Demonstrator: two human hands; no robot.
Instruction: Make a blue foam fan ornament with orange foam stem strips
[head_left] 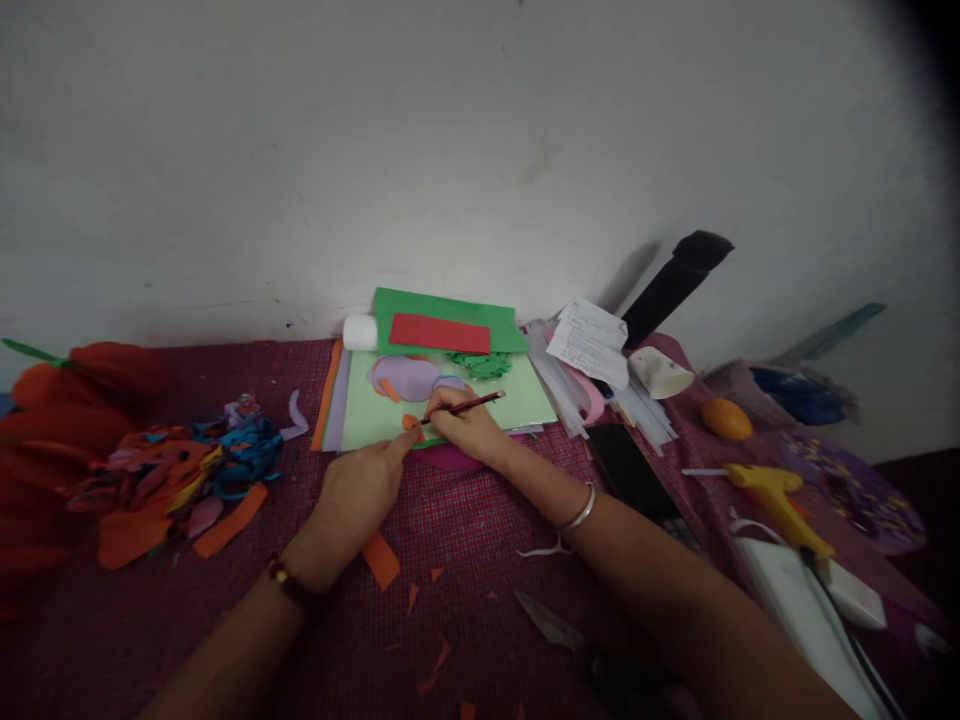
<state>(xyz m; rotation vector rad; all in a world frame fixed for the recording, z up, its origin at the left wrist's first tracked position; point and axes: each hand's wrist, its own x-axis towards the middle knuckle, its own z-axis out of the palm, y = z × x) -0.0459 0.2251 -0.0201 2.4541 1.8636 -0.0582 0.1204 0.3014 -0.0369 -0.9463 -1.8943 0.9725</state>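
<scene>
In my right hand [471, 428] is a dark pencil [476, 402], its tip down at a small orange paper piece [411, 422]. My left hand [361, 492] has its index finger pressed on the edge of that piece; the other fingers are curled under and mostly hidden. Beneath both lies a stack of coloured sheets with a pale green one [367, 425] on top. Lilac paper cutouts [409, 378], a bunch of green paper bits [484, 366] and a red paper strip [439, 333] rest on the stack.
Colourful paper scraps [247, 450] and orange paper pumpkins [82, 400] lie left. Scissors [551, 620] sit near my right forearm. At right are a yellow glue gun [780, 505], an orange ball-like object [726, 419], a paper cup [660, 373] and a black phone-like slab [634, 470].
</scene>
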